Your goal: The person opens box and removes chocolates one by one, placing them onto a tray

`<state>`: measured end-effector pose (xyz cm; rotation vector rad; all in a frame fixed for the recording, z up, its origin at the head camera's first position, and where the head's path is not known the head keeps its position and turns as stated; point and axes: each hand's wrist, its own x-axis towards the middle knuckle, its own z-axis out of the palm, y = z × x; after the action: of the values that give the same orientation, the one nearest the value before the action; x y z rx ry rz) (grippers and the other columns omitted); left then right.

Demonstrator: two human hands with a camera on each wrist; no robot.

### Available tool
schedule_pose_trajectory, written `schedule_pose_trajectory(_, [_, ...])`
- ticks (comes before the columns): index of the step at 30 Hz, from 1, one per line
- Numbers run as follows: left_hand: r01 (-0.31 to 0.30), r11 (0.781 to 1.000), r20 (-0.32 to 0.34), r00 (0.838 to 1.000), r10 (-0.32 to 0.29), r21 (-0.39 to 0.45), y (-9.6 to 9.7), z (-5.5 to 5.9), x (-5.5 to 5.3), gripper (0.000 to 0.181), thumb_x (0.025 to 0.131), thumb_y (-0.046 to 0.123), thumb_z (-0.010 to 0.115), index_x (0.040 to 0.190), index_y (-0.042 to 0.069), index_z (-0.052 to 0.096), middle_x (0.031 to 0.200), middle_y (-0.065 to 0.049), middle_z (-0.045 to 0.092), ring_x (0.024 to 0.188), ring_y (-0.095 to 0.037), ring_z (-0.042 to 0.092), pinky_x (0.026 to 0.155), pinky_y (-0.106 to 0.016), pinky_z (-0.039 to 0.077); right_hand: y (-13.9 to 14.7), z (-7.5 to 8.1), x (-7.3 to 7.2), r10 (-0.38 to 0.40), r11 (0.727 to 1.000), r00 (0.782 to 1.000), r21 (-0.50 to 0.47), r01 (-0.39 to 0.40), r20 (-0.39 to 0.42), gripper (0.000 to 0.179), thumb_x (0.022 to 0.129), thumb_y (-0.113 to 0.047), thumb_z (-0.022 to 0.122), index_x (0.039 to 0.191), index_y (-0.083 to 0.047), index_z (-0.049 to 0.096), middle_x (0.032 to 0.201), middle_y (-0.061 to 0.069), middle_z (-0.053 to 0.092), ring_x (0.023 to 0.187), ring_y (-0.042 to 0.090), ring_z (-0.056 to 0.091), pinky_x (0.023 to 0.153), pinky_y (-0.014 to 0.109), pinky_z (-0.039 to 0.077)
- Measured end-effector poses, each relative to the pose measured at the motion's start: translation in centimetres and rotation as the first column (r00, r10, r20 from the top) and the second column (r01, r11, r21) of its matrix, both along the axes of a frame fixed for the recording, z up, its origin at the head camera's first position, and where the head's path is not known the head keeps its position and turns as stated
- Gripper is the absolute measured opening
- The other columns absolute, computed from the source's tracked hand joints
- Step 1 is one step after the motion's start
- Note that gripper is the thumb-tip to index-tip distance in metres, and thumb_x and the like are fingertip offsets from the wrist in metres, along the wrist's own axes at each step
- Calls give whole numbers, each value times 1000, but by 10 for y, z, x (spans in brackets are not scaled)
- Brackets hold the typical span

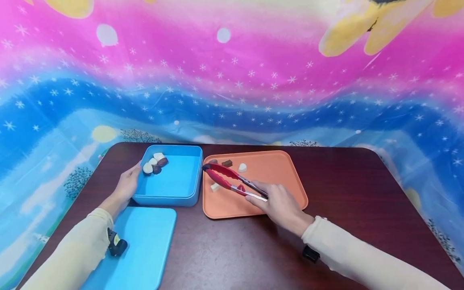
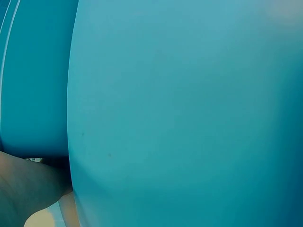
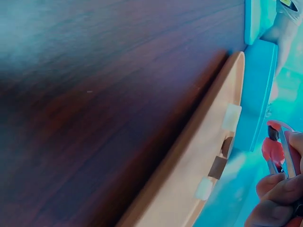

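My right hand [image 1: 280, 203] grips a pair of red-tipped metal tongs [image 1: 232, 183] above the left edge of the orange tray [image 1: 268, 177]. Between the tong tips is a small dark piece [image 3: 273, 133] that looks like chocolate. On the tray lie a brown block [image 1: 227, 163], a white domed piece [image 1: 242, 167] and a white piece [image 1: 215, 187]; another brown piece [image 1: 214, 161] is partly behind the tongs. At the left wall of the open blue box [image 1: 166, 198], my left hand [image 1: 127, 185] holds its side; some fingers are hidden. White and dark chocolate-like pieces [image 1: 154, 161] cluster in the box's left part.
A flat blue lid [image 1: 145, 241] lies in front of the box, under my left forearm. The box and tray stand side by side on a dark brown table [image 1: 348, 189]. A printed cloth [image 1: 232, 92] hangs behind the table.
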<state>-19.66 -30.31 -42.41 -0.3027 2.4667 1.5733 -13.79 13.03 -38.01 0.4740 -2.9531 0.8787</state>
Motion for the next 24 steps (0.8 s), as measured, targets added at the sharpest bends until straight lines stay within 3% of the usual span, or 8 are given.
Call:
schedule_pose_trajectory(14, [-2,1000,8,1000,2,7,0,0,0,61,110,46,10,162,17,-3,171,-11,-4,157,-42,-4,126,-66,6,26,-7,10,-10,1000,1000,23,10,-14,56,90,-42,76,138,-15,65,118,3,75,86,13,62,70,28,50])
schedule_pose_trajectory(24, [3,1000,2,1000,-3,17,-1,0,0,61,110,46,10,162,17,-3,171,-11,-4,158,-42,-5,126,-65,5,46,-8,15,-19,998,999,65,21,-31,54,89,-41,77,137,-18,66,119,5,75,87,14,65,73,36,55])
